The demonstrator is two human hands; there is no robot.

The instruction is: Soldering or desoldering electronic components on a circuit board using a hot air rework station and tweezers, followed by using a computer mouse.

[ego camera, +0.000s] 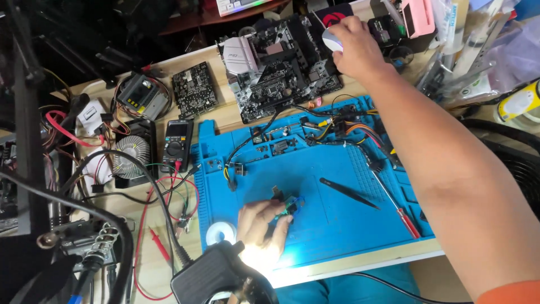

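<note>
L hand [260, 222] sits near the front edge of the blue work mat [337, 219], fingers pinched on a small circuit board [291, 205] w/ a dark connector at its top end; board lies flat on the mat, just right of the fingertips. Strong light glare washes out the wrist, so the grip on the board's lower edge is prob. thumb-and-forefinger, hard to be sure. A roll of solder wire [220, 232] rests at the mat's front-left corner, just beside that hand.

R hand [355, 48] is stretched out to the back of the table, palm down, fingers cupped over a white computer mouse [331, 40] that sits by the back-right corner of a large motherboard [284, 70]. Forearm crosses the mat's right side.

On the mat: black tweezers [349, 193] lie diagonally mid-mat, well apart from the small board; a red-handled screwdriver [396, 205] lies toward the right edge; a bundle of coloured wires [354, 125] runs along the back edge.

Left of the mat, on the bare wooden table [152, 264]: a black multimeter [177, 144] w/ red leads, a round heatsink fan [132, 157] beside it, a smaller dark circuit board [194, 89] further back. A black lamp head [216, 277] hangs over the front edge.
</note>
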